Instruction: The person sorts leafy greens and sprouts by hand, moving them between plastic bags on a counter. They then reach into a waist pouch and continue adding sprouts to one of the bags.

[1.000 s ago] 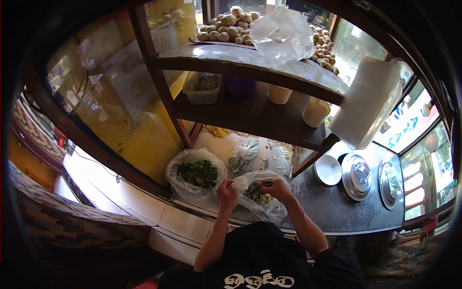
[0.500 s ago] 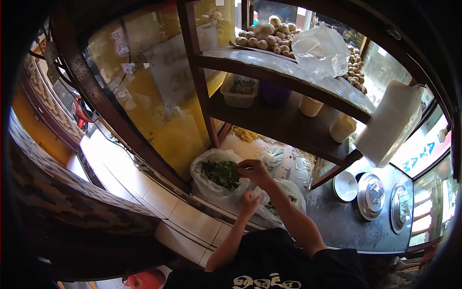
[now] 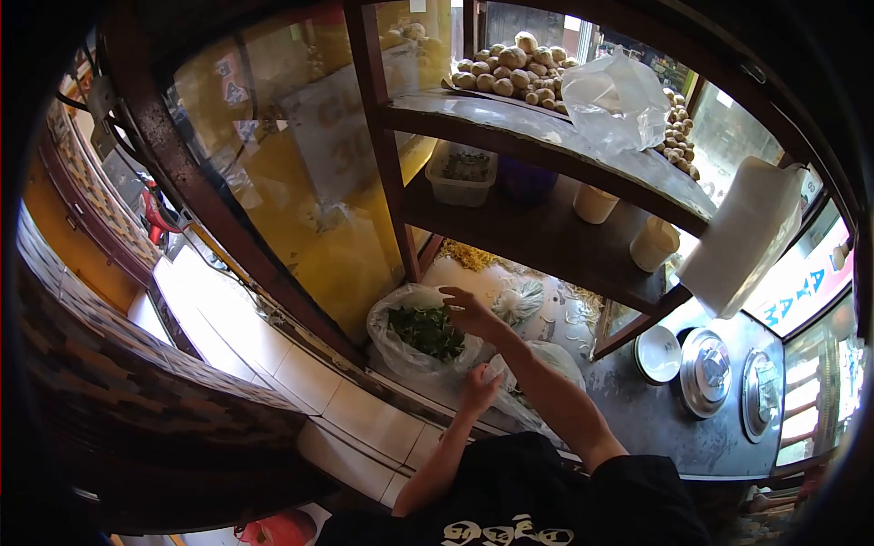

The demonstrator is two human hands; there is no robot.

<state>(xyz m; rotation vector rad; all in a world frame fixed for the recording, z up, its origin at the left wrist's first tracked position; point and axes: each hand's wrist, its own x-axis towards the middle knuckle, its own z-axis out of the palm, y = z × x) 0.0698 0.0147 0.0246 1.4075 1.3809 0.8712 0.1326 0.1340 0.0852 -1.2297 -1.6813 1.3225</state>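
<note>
Chopped leafy greens [image 3: 428,333] fill a clear plastic bag [image 3: 384,308], which stands with its mouth open on the counter. Over the right edge of that bag is my right hand [image 3: 470,314], fingers apart and with nothing visible in them. My left hand [image 3: 480,391] is closed, lower and to the right, at the edge of a second clear plastic bag [image 3: 553,360], and seems to pinch its film. My right forearm hides part of this second bag.
A smaller tied plastic bag [image 3: 519,302] and yellow noodles [image 3: 469,256] lie behind. Overhead, a wooden shelf [image 3: 546,241] carries tubs, and the one above holds many round balls [image 3: 510,68]. Stacked bowls [image 3: 656,353] and metal lids [image 3: 706,371] sit to the right.
My right hand has lifted slightly off the greens, and its fingers have spread from a pinch. My left hand has shifted a little to the right, still closed. The whole view has moved slightly.
</note>
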